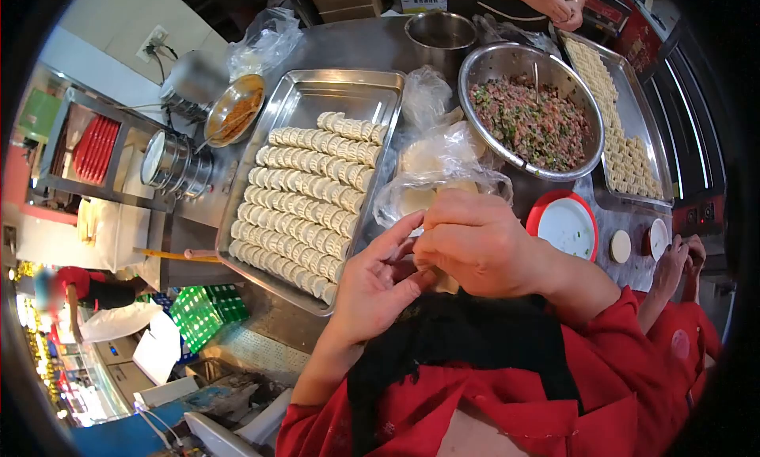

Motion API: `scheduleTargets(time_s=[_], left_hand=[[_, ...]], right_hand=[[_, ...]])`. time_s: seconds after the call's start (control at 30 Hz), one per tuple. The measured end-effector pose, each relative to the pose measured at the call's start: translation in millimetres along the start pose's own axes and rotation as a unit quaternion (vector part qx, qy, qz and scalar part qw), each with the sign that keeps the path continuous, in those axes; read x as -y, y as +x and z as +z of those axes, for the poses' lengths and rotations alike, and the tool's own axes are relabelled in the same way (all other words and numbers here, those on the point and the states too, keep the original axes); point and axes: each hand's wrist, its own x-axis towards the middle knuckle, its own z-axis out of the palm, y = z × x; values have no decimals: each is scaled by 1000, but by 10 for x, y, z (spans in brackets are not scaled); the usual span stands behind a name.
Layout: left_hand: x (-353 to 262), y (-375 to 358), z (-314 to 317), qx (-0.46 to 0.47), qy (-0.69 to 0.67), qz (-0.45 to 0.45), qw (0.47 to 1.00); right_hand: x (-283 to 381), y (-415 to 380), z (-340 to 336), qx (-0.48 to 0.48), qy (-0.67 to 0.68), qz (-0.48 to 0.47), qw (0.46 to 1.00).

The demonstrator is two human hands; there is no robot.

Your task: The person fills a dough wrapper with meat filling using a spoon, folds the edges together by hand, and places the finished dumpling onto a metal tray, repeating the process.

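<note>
My left hand (378, 287) has its thumb and fingers closed on a dumpling (446, 282). Pinched over the same dumpling is my right hand (479, 239), which hides most of it. Just beyond my hands lies a plastic bag (388, 207) with round dough wrappers (419, 197) inside. A large metal tray (388, 81) to the left holds several rows of pleated dumplings (305, 188). Ahead on the right, a steel bowl (595, 136) contains minced meat filling with green bits (526, 120), and a spoon stands in it.
A red-rimmed white bowl (541, 211) sits right of my hands. A second dumpling tray (665, 172) lies far right. A steel pot (440, 45) stands at the back. Co-workers' hands (564, 7) show at the top, and another person's hands (677, 263) at the right.
</note>
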Motion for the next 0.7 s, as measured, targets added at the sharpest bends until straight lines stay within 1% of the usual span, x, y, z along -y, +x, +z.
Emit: scheduleTargets(time_s=[0.03, 0.07, 0.1, 0.13, 0.17, 0.23, 0.27, 0.3, 0.33, 0.37, 0.4, 0.43, 0.5, 0.57, 0.63, 0.67, 0.7], left_hand=[[6, 16, 4, -3, -6, -1, 1000], [16, 33, 7, -7, -13, -2, 1000], [26, 56, 8, -6, -15, -6, 1000], [31, 87, 4, -15, 7, 15, 1000], [34, 104, -6, -26, 30, 37, 998], [88, 124, -84, -45, 9, 49, 998], [110, 158, -125, -36, 55, 98, 993], [116, 186, -147, -26, 100, 145, 984], [95, 202, -131, -43, 97, 154, 982], [89, 224, -143, -42, 97, 154, 982], [90, 254, -156, -52, 134, 183, 973], [94, 287, -169, -61, 168, 213, 961], [110, 344, -197, -51, 147, 212, 965], [148, 397, -230, -42, 126, 211, 969], [222, 449, -245, -44, 55, 106, 992], [250, 459, -283, -51, 93, 12, 994], [277, 524, -307, -48, 151, -63, 985]], right_hand=[[-12, -9, 9, -3, -19, -15, 1000], [0, -1, 5, -4, -19, -10, 1000], [34, 27, -14, -26, -34, 36, 998], [64, 60, -37, -47, -48, 80, 995], [99, 75, -78, -45, -45, 80, 995], [136, 41, -176, -90, -34, 228, 969], [37, -33, -189, -68, -81, 162, 981], [8, -41, -129, -68, -78, 159, 982], [18, -66, -65, -57, -63, 149, 985], [49, -90, -21, -47, -50, 140, 988], [93, -92, 25, -43, -45, 172, 983], [77, -84, 62, -43, -48, 173, 983], [0, -90, 142, -82, -90, 119, 985], [-34, -102, 128, -62, -115, 118, 984], [-76, -88, 121, 3, -184, 113, 976], [-100, -94, 118, 4, -184, 111, 977], [-130, -110, 123, 41, -193, 144, 970]])
